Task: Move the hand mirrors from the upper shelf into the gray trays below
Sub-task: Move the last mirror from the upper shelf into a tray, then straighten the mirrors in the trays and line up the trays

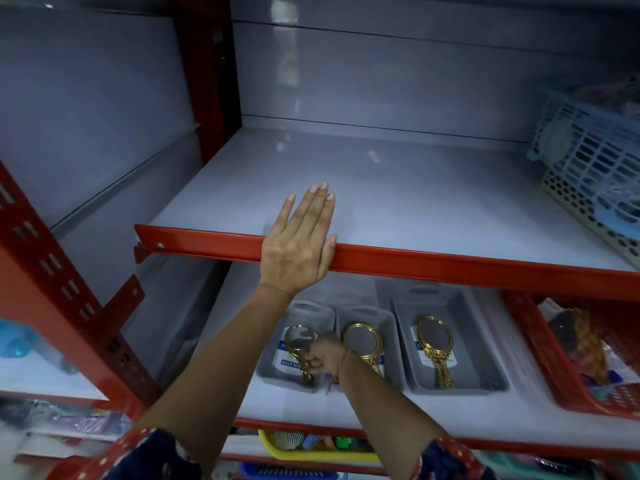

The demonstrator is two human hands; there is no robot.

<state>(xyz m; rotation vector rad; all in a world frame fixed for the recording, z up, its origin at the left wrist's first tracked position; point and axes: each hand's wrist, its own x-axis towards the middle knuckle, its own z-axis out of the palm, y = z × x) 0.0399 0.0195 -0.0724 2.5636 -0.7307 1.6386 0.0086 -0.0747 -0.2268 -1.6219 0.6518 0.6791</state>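
Head view. White labels lie under the mirrors in the three gray trays; the left tray shows the letters "OLORR", other print too small to read. The left hand lies flat, fingers extended together, palm down over the red front edge of the upper shelf. The right hand is closed around the handle of a gold hand mirror inside the left tray. The middle tray mirror and right tray mirror lie flat.
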